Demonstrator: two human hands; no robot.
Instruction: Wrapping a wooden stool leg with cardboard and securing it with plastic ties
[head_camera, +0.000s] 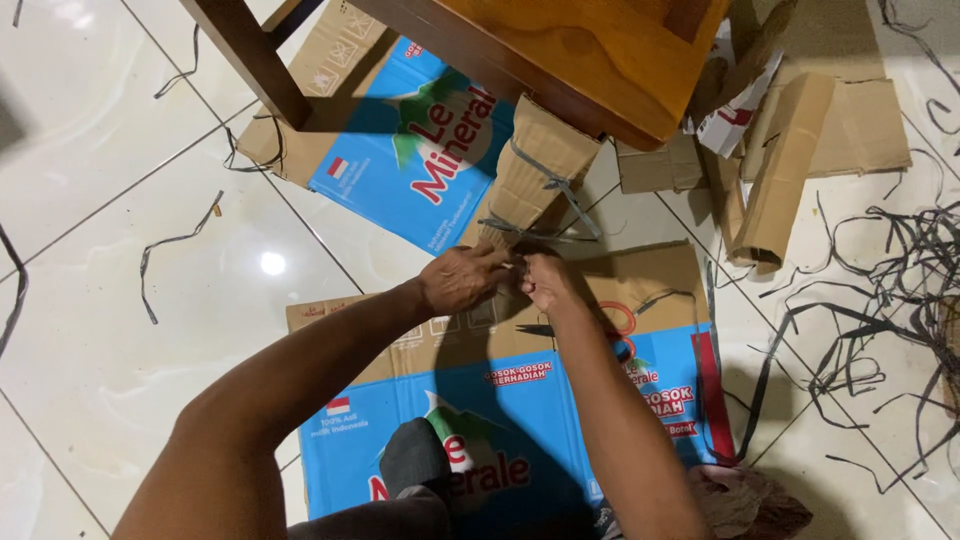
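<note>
Pinching a thin grey plastic strap (520, 232) around the brown rolled cardboard bundle (532, 172), both hands, left (462, 279) and right (545, 283), are closed tight; the strap could slip, loosening the roll.

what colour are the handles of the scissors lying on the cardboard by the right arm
Orange-red, on the scissors lying on the flattened blue and brown cardboard box; the head view shows it.
</note>
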